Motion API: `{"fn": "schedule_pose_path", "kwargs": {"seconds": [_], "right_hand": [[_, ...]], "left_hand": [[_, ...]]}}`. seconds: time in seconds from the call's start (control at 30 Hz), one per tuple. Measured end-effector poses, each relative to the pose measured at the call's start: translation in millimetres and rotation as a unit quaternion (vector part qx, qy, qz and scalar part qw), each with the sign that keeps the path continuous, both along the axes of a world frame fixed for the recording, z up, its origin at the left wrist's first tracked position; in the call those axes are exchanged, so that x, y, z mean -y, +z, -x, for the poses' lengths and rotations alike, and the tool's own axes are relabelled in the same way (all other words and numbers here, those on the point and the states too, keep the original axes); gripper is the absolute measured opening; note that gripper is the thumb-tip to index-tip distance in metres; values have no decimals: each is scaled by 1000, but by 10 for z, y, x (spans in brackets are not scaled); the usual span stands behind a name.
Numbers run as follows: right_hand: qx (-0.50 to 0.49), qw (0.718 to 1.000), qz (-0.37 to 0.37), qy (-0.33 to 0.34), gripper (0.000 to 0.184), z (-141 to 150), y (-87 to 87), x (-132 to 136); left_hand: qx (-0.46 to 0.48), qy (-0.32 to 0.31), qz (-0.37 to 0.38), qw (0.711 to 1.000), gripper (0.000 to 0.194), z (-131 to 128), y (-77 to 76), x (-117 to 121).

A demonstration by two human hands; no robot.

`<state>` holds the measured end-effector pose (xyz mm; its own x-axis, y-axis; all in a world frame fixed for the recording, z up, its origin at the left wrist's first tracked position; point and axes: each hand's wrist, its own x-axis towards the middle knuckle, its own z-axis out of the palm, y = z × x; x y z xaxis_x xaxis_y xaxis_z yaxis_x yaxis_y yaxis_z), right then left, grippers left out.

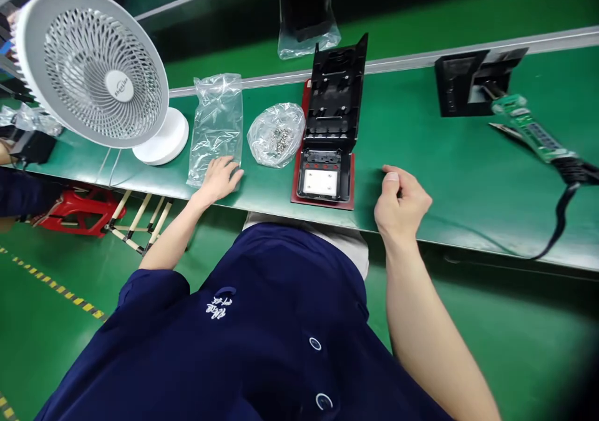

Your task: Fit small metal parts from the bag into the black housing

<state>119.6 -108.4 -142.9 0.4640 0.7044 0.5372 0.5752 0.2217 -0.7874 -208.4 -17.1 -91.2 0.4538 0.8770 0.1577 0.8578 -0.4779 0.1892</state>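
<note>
My left hand lies flat, fingers spread, on the near end of an empty clear plastic bag on the green belt. My right hand hovers loosely curled near the belt's front edge, right of a black hinged box standing open on a red base; I cannot make out anything in its fingers. The box's lower part shows a white plate. A clear bag of small metal screws sits between the empty bag and the box.
A white desk fan stands at the left. A green electric screwdriver with a black cable lies at the right, near a black part. Another bagged black part lies behind the rail. A red stool is below left.
</note>
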Motion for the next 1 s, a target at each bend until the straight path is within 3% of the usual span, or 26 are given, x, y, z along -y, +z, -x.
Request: {"fn": "schedule_pose_path", "kwargs": {"seconds": [0.13,0.27,0.33,0.43,0.53,0.67,0.8,0.93,1.0], "right_hand": [[0,1000,-7,-10,24,8,24,-8],[-6,999,-17,-36,23,-14,61,-62],[-5,999,-27,-46,20,-15,153,-115],[31,997,-66,-16,18,54,424,-240],[88,988,-110,56,17,202,721,-404],[159,971,-81,157,20,411,856,-615],[303,914,62,263,23,602,783,-764],[416,808,264,322,37,813,834,-891],[445,761,317,349,36,914,904,-965]], "left_hand": [[30,-20,-26,999,30,-110,178,-136],[43,-137,-37,989,28,-518,290,-450],[4,-148,-40,988,28,-731,336,-605],[-62,-44,-19,997,28,-935,401,-770],[-67,65,73,993,44,-980,428,-889],[-12,79,194,978,28,-917,423,-1046],[154,73,256,952,20,-833,481,-1093],[326,60,254,909,12,-772,549,-1014],[376,29,238,895,14,-749,542,-983]]}}
